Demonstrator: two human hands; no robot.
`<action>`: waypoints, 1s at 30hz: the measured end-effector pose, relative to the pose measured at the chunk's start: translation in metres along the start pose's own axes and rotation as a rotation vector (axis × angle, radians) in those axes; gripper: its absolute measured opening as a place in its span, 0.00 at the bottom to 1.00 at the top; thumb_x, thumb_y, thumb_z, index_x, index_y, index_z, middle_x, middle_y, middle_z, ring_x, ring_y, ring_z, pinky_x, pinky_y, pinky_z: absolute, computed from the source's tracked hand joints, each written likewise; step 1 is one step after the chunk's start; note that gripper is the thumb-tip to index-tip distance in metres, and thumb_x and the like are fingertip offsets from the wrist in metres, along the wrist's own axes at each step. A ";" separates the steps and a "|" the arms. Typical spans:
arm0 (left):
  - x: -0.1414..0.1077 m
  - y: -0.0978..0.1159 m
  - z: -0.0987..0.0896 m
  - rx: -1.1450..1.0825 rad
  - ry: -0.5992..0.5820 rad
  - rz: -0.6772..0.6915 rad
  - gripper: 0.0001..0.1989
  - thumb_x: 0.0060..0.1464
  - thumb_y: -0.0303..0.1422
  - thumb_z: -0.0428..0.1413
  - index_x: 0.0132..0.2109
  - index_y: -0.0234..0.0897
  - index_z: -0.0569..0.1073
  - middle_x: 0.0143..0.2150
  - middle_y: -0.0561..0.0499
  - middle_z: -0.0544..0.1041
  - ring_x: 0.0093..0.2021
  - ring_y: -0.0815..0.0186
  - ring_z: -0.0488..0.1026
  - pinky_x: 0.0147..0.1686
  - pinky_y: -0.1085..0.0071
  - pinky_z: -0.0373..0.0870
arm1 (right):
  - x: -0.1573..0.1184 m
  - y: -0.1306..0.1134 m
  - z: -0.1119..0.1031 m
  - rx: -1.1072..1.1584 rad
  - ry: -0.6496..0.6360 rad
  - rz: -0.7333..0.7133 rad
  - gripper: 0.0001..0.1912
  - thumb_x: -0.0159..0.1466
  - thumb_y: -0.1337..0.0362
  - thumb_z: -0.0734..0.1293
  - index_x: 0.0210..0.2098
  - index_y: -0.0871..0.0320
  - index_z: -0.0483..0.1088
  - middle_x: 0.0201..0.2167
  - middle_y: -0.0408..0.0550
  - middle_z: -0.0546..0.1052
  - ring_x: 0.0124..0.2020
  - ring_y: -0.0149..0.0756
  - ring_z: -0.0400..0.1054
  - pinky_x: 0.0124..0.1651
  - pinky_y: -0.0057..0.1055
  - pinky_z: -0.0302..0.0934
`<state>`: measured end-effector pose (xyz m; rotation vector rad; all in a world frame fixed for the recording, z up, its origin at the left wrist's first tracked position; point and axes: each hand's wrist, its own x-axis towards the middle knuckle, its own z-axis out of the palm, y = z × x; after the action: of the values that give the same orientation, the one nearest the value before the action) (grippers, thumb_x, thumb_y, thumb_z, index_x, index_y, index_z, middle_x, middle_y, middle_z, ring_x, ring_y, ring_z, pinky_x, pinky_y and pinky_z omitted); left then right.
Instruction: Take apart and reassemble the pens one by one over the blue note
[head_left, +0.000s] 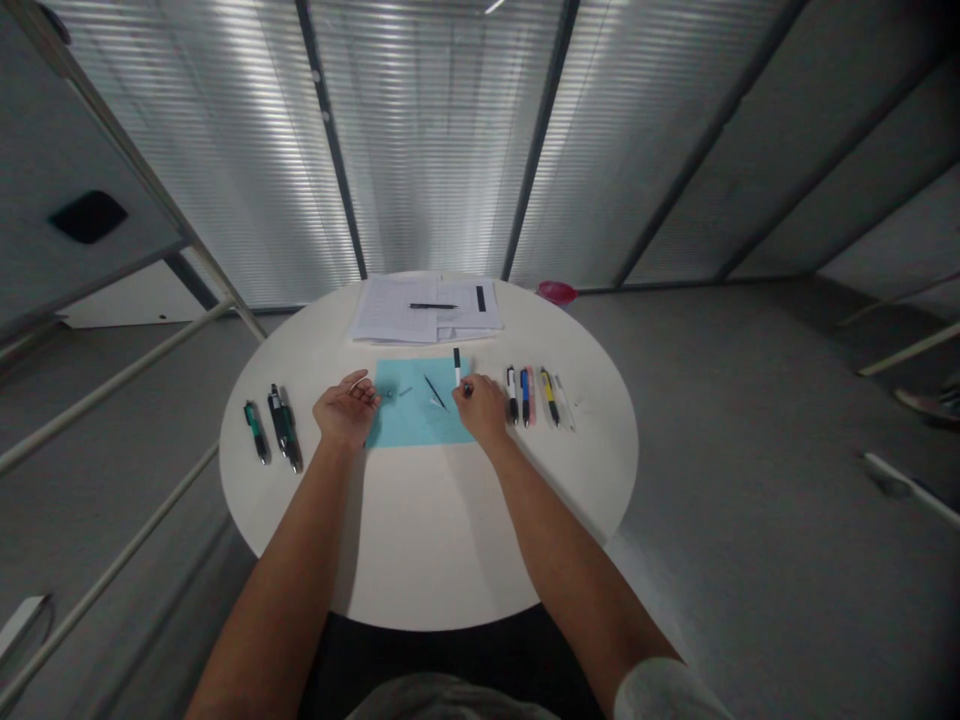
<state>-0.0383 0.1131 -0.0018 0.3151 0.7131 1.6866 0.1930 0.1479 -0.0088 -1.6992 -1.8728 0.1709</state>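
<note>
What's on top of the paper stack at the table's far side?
A black pen lies across the papers; the sheet beneath it is covered there, and the lower sheets are hidden.

The left hand (345, 410) lies palm-up, the right hand (480, 408) palm-down.

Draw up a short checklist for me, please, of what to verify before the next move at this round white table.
1. Left hand has a firm hold on the small shiny item at its fingers: cannot tell, too small.
2. Right hand has hold of the white pen with a black end: cannot tell.
3. Thin black rod lies on the blue sheet: ok.
4. Row of pens stands apart from the right hand: ok.
5. Two-pen group stands apart from the left hand: ok.
6. Paper stack sits off the blue sheet: ok.
</note>
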 end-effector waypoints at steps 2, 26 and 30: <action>0.000 0.000 0.000 0.002 0.002 0.001 0.17 0.41 0.31 0.53 0.38 0.28 0.77 0.30 0.44 0.72 0.30 0.63 0.70 0.30 0.67 0.68 | 0.000 0.001 0.001 0.021 0.028 -0.004 0.08 0.63 0.66 0.61 0.38 0.59 0.72 0.38 0.51 0.77 0.41 0.39 0.68 0.44 0.32 0.55; 0.001 -0.002 0.004 0.066 0.001 0.014 0.14 0.41 0.30 0.54 0.36 0.29 0.77 0.27 0.45 0.72 0.28 0.64 0.70 0.28 0.68 0.68 | -0.001 0.004 -0.009 0.500 0.064 0.067 0.08 0.60 0.66 0.54 0.34 0.54 0.64 0.24 0.40 0.68 0.27 0.34 0.64 0.32 0.27 0.54; 0.001 -0.002 0.004 0.067 0.000 0.011 0.13 0.40 0.30 0.54 0.35 0.30 0.77 0.27 0.45 0.73 0.28 0.64 0.70 0.28 0.68 0.68 | -0.002 0.001 -0.011 0.347 0.029 0.074 0.10 0.60 0.67 0.54 0.37 0.55 0.65 0.26 0.42 0.71 0.30 0.36 0.65 0.33 0.28 0.55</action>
<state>-0.0351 0.1153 0.0002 0.3663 0.7700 1.6759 0.1988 0.1426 -0.0013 -1.5223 -1.6477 0.4698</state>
